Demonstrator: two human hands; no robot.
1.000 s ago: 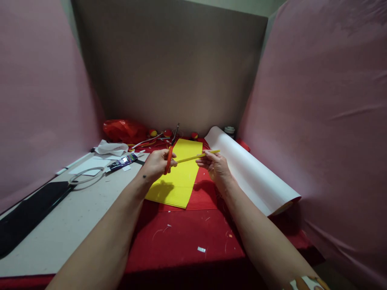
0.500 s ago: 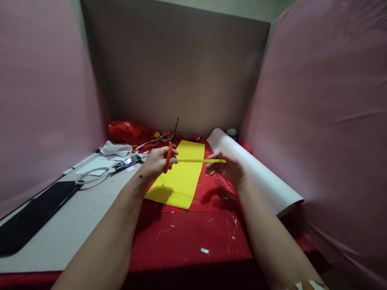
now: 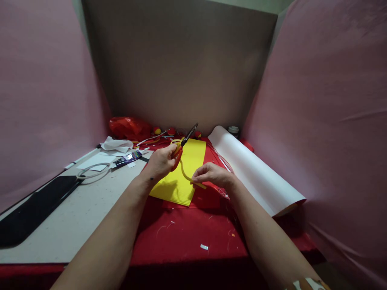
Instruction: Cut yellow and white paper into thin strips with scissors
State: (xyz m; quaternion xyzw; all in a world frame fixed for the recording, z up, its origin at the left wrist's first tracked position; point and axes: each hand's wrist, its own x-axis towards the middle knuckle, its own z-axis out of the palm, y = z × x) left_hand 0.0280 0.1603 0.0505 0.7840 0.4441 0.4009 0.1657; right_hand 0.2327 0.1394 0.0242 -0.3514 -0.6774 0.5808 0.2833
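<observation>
Pinching a yellow strip (image 3: 187,177) (curved), the right hand (image 3: 211,175) sits near scissors (image 3: 184,141).

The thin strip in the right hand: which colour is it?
The strip is yellow, as the head view shows.

Along its front the tabletop (image 3: 175,251) was red, and a whitish scrap (image 3: 204,247) and a smaller orange bit (image 3: 233,235) lay there. A ribbed yellow sheet (image 3: 195,155) lay towards the middle, partly over a ribbed red sheet (image 3: 208,199). On my right a large white roll (image 3: 254,173) lay slantwise; on my left was a pale board (image 3: 93,213). At the back sat a red plastic bag (image 3: 130,128) and 3 small balls (image 3: 157,131), at least 2 of them red and yellow.
</observation>
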